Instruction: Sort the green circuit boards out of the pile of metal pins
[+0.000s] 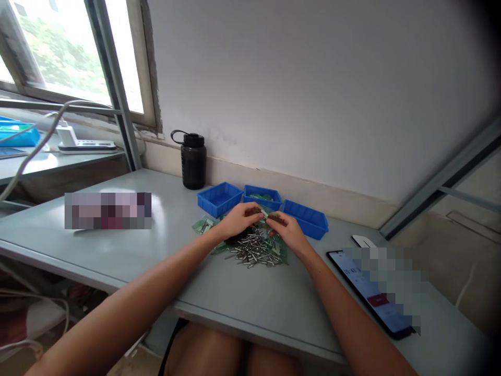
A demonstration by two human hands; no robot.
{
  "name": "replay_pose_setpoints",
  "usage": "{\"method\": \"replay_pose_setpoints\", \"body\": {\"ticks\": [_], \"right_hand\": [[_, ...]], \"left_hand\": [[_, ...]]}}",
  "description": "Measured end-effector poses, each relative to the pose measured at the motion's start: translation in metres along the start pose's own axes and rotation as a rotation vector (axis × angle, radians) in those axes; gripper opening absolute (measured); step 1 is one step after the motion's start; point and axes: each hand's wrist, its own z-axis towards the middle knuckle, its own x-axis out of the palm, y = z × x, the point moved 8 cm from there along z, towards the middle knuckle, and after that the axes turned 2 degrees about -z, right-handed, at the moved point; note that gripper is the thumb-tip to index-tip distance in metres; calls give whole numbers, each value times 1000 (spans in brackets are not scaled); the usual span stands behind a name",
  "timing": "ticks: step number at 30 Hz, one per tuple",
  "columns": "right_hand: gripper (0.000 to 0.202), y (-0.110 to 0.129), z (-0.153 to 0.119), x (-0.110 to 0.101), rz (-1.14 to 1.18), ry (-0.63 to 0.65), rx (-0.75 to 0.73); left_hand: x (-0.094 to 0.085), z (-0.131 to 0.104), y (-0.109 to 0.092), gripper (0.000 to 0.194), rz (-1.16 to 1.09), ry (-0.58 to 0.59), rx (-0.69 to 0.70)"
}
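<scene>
A small green plastic bag (265, 213) is pinched between my left hand (242, 218) and my right hand (288, 230), above a heap of metal pins (254, 249). Both hands have their fingers closed on the bag's edges. More green bags lie around the heap, one (205, 224) at its left side. Dark small parts, partly hidden by my left hand, sit at the heap's left. Just behind my hands are three blue trays: the left one (220, 199) looks empty, the middle one (246, 198) holds green bags, and the right one (305, 218) looks empty.
A black bottle (194, 164) stands by the wall behind the left tray. To the right lies a phone (366, 292) with a white object (362, 241) behind it. A blurred-out item is on the table's left. A power strip (88, 147) rests on the far left shelf.
</scene>
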Motion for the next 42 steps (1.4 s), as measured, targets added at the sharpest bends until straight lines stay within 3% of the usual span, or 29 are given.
{"method": "replay_pose_setpoints", "body": {"ticks": [6, 10, 16, 23, 28, 42], "right_hand": [[35, 13, -5, 4, -99, 23, -72], [31, 23, -7, 2, -188, -57, -160], [22, 16, -4, 4, 9, 11, -97], [22, 11, -2, -8, 113, -135, -42], [23, 7, -1, -10, 136, -174, -32], [22, 8, 0, -2, 113, -54, -50]], "left_hand": [[-1, -1, -5, 22, 97, 45, 17], [-1, -1, -3, 25, 106, 64, 8], [-4, -1, -3, 29, 79, 23, -11], [3, -2, -5, 25, -80, 87, -47], [-5, 0, -2, 22, -58, -18, -48], [-16, 3, 2, 20, -42, -141, 30]]}}
